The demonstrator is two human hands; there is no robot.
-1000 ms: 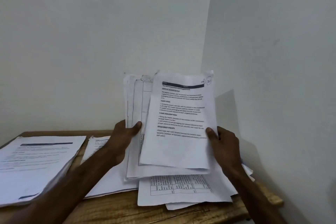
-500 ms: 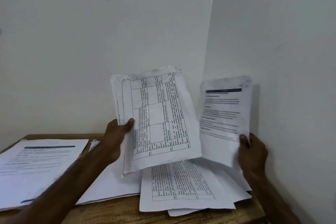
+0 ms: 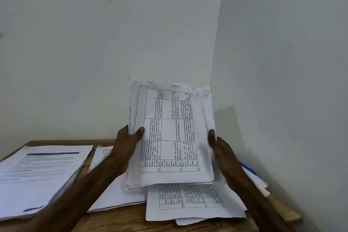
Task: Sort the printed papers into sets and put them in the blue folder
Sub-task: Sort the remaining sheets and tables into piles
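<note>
I hold a sheaf of printed papers (image 3: pixel 171 133) upright above the table, a sheet with a printed table in front. My left hand (image 3: pixel 128 143) grips its left edge, thumb on the front. My right hand (image 3: pixel 219 147) grips the right edge, where a second sheet with a circled number sticks out behind. Below lie loose table sheets (image 3: pixel 190 201) on the wooden table (image 3: pixel 120 220). A blue edge, maybe the blue folder (image 3: pixel 247 168), peeks out under papers at the right.
A thick stack of text pages (image 3: pixel 39 173) lies at the left of the table, another pile (image 3: pixel 113 196) beside it under my left forearm. White walls meet in a corner close behind and to the right. The table's right edge is near the wall.
My right hand had pulled the front text page off to the right; it has now come back and slipped that page behind the sheaf, leaving the table sheet in front.
</note>
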